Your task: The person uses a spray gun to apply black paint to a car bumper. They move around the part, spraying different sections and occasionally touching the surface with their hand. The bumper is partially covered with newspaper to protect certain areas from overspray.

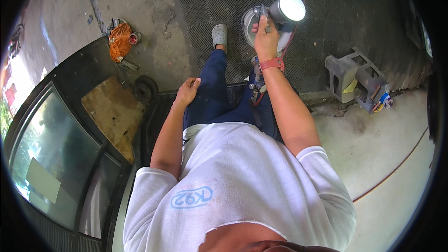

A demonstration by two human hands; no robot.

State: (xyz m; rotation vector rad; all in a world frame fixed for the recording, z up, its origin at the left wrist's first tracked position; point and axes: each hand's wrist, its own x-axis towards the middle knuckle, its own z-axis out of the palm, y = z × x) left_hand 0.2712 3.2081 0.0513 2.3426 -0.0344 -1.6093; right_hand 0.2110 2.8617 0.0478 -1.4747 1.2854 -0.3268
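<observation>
My right hand (265,37) grips the handle of a spray gun (262,11) with a dark cylindrical cup (280,14) and bright white round top, above a pale round container (248,30). Below that wrist, metal fittings with a gauge (257,86) and red hose lie along my right leg. My left hand (189,88) rests by my left thigh (207,93), fingers loosely curled together, with nothing visible in them.
A dark-framed glass panel (60,149) and stained board (109,116) stand left. An orange-wrapped tool (120,42) lies on concrete. My shoe (219,35) is on dark textured mat (196,4). A grey plastic stool-like object (345,79) and a hose (392,172) are at right.
</observation>
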